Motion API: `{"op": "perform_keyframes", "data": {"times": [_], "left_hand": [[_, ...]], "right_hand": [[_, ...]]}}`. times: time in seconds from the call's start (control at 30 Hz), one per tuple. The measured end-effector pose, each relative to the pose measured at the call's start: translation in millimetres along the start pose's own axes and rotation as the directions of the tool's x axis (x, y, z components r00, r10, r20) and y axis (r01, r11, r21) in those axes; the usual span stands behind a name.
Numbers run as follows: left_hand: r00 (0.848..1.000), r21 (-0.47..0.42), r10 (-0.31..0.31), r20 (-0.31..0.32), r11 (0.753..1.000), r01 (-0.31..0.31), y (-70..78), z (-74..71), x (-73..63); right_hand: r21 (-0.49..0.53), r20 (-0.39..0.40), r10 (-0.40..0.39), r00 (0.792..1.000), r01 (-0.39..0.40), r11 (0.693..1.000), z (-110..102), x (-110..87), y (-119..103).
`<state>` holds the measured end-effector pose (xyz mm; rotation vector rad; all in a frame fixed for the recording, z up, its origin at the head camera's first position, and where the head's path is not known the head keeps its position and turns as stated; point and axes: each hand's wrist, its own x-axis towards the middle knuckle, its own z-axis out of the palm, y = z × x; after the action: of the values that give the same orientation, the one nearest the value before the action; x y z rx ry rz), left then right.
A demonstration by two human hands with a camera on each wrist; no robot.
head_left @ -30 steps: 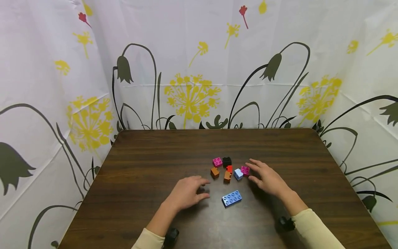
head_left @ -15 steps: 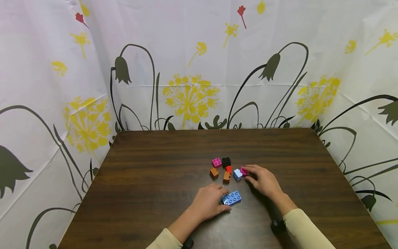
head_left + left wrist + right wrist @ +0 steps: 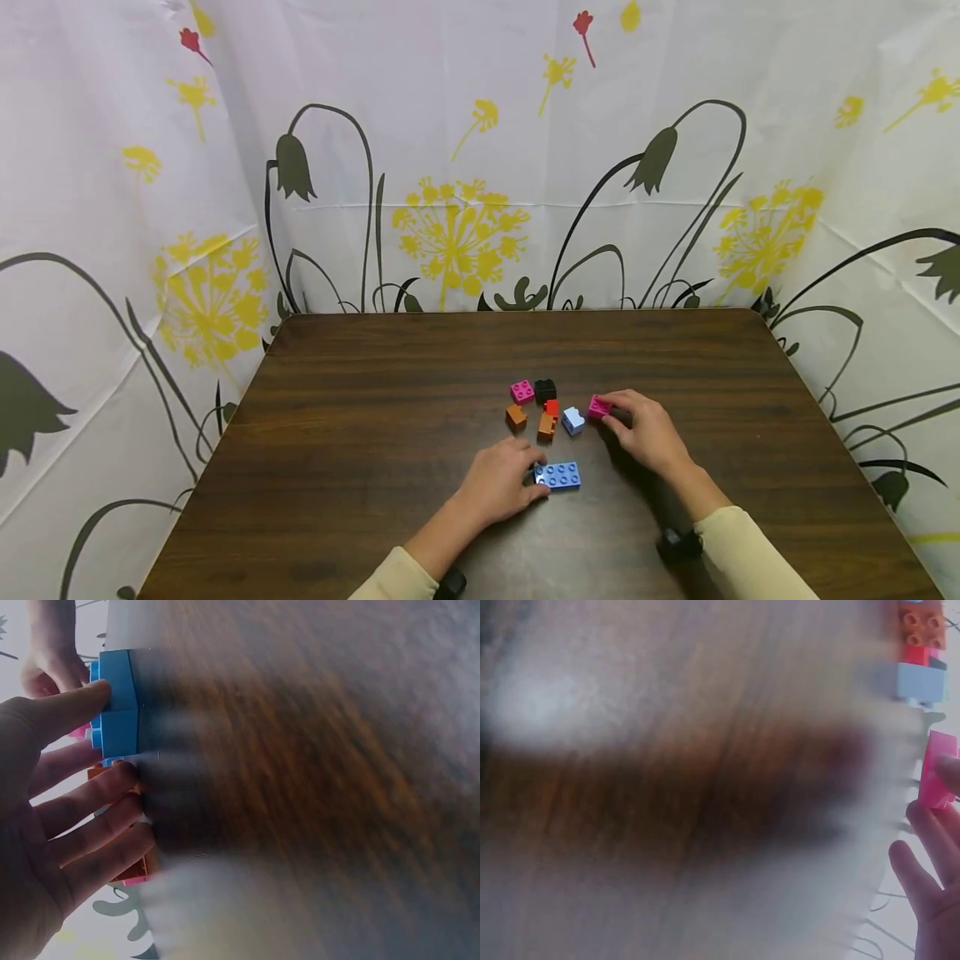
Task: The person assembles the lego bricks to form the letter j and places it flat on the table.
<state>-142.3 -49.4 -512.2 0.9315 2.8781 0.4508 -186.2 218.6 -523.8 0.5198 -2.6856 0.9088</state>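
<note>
Thumb and forefinger of the left hand [image 3: 497,483] pinch the left end of the blue brick [image 3: 562,476]; its remaining fingers are spread. The right hand [image 3: 648,429] pinches a pink brick [image 3: 597,407], nearer the far edge of the desk [image 3: 360,467] and slightly right of the blue brick, whose long axis runs roughly parallel to that edge.

Both forearms [image 3: 450,523] reach forward, left hand [image 3: 498,483] and right hand [image 3: 648,429] pinching with fingers [image 3: 934,836].
</note>
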Motion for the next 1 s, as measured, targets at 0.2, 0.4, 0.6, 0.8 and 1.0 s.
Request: {"op": "perform_keyframes", "data": {"times": [0.2,0.4,0.6,0.8,1.0], "left_hand": [[1.0,-0.002,0.012,-0.011,1.0,-0.012,-1.8,1.3,-1.6],[1.0,-0.002,0.014,-0.02,1.0,-0.014,-2.7,0.8,-2.3],[1.0,0.008,0.01,-0.022,1.0,-0.01,-1.9,-2.3,-0.9],[1.0,0.001,0.004,-0.013,1.0,-0.004,-1.6,-2.0,-0.8],[1.0,-0.003,-0.001,-0.004,1.0,0.001,-1.3,-0.7,-0.1]], "right_hand": [[0.107,0.048,-0.071,0.996,0.066,0.992,-10.0,-7.7,-17.2],[0.165,0.18,-0.178,0.968,0.148,0.975,-13.2,-20.9,-31.6],[0.174,0.233,-0.19,0.954,0.152,0.973,-10.2,-33.5,-37.5],[0.156,0.229,-0.209,0.951,0.176,0.972,-2.1,-41.5,-38.5],[0.134,0.235,-0.22,0.947,0.193,0.972,0.4,-44.1,-39.1]]}}
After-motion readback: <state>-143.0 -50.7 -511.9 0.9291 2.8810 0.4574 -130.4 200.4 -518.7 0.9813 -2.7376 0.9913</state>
